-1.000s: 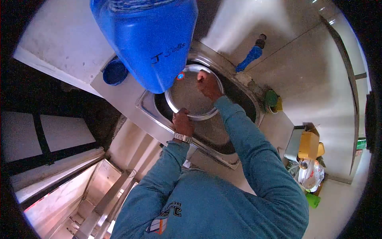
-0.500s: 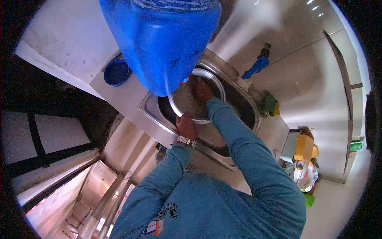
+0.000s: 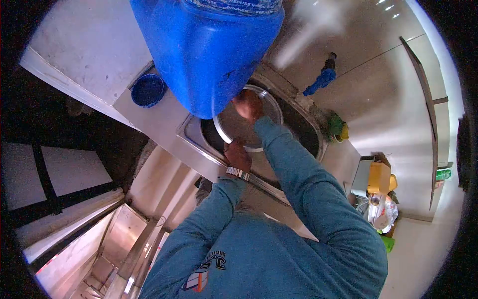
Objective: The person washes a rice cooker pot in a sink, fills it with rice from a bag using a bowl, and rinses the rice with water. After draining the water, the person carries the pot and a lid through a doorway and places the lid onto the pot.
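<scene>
A round, shallow metal pan (image 3: 271, 107) with a bright silver rim sits in the steel sink (image 3: 186, 130), partly hidden by a big blue plastic container (image 3: 211, 55). My left hand (image 3: 238, 155) is closed around the pan's near rim; a metal watch band circles that wrist. Over the far part of the pan, my right hand (image 3: 249, 105) is curled, close beside the container's lower end. Whatever its fingers hold, if anything, is hidden.
A small dark-blue tub (image 3: 148, 90) stands on the counter left of the container. On the wall to the right is a blue tap (image 3: 321, 82). A green and yellow cup (image 3: 338, 128) sits by the sink's right corner. Yellow containers (image 3: 379, 178) and bags lie further right.
My right hand has moved slightly left, nearer the blue container, and its fingers now look curled. My left hand stays on the pan's rim. The view has shifted a little.
</scene>
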The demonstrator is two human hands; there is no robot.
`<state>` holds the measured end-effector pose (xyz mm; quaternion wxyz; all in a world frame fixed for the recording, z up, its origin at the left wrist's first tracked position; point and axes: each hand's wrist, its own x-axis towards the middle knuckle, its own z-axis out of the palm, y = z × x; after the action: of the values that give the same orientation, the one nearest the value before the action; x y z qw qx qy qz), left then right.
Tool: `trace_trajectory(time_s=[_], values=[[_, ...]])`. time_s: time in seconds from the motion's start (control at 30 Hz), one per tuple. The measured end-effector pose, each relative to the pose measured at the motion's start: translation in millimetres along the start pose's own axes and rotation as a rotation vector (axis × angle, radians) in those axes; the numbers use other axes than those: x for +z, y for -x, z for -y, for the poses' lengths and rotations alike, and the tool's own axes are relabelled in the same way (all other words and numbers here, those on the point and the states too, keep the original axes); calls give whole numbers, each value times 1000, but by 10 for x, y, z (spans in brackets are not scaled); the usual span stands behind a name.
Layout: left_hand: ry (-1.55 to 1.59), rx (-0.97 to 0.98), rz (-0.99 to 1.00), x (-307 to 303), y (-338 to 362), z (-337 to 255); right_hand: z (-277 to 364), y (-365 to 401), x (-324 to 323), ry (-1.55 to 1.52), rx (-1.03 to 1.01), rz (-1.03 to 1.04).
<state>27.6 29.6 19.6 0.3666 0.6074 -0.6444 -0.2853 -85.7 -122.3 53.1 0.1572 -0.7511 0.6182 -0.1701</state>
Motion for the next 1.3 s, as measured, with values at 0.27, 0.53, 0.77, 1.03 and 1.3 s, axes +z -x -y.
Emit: trace_trajectory(time_s=[0.27, 0.53, 0.77, 1.03, 1.3], values=[[-75, 39, 96, -118, 18, -33, 102, 64, -97, 239, -68, -57], [59, 235, 51, -114, 108, 32, 361, 230, -720, -217, 247, 190], [845, -796, 495, -206, -45, -4, -419, 1309, -1027, -186, 361, 399], [177, 730, 477, -999, -86, -779, 197, 2239, -1091, 228, 283, -53], [836, -131, 1156, -888, 333, -1199, 974, 3498, -844, 283, 524, 13]])
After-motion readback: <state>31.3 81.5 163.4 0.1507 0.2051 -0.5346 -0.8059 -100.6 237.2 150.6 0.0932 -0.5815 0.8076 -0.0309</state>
